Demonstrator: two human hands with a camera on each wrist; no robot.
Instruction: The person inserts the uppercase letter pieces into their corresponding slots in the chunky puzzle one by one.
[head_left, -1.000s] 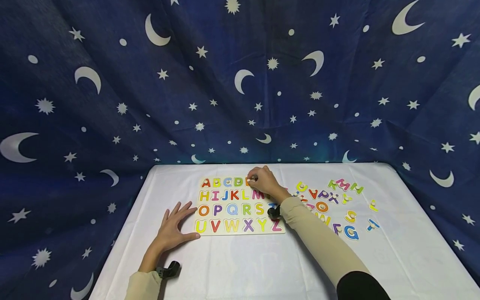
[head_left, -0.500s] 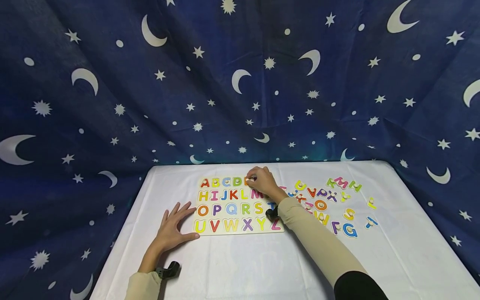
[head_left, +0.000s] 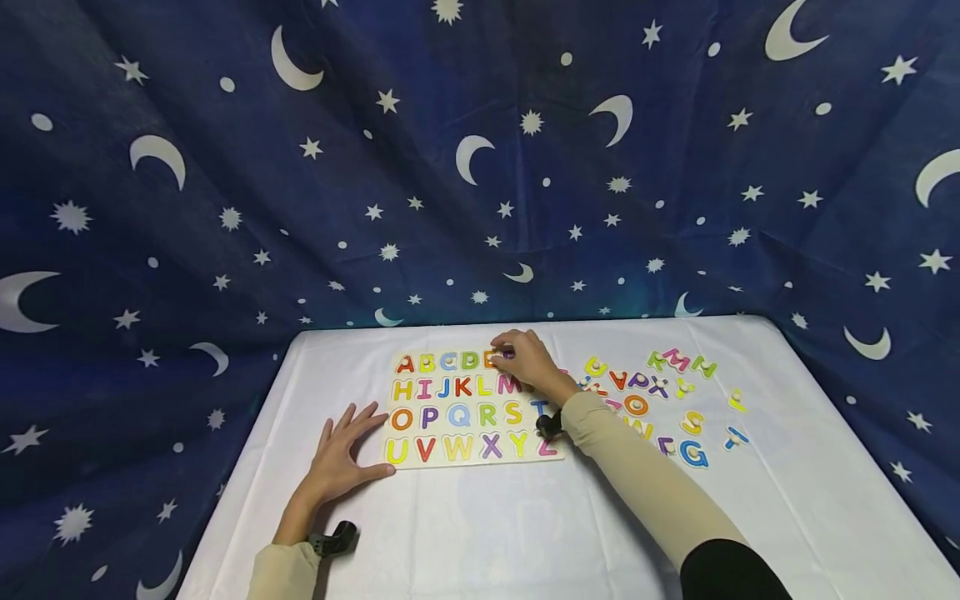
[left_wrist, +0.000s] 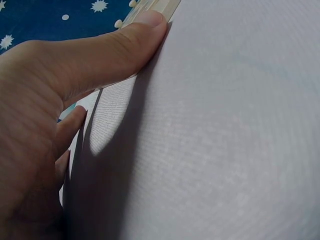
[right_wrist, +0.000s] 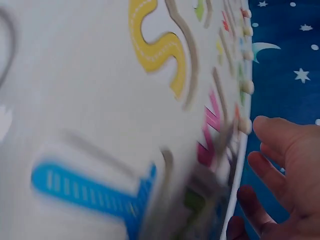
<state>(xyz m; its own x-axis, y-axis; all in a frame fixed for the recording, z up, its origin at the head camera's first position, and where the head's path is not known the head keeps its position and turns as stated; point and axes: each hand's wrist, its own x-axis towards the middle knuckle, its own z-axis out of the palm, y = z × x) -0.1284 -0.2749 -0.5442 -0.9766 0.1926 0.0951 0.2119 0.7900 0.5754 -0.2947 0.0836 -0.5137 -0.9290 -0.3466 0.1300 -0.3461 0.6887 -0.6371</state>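
Observation:
A pale wooden alphabet board lies on the table, with rows of coloured letter recesses. Knobbed letters A, B, C and D sit in its top row. My right hand is over the top row beside D, thumb and fingers pinching the knob of the orange-red letter E. Its right part is hidden under the fingers. In the right wrist view, the thumb tip meets a wooden knob. My left hand is spread at the board's left side, fingertips at the left edge and thumb against the near corner.
Loose knobbed letter pieces lie scattered right of the board, among them a blue G, an orange O, a yellow S and a green N. My right forearm partly covers some. A starry blue cloth hangs behind the table.
The head view has shifted slightly. My right hand stays at the E spot with only a small shift of the fingers. My left hand keeps its place at the board's edge.

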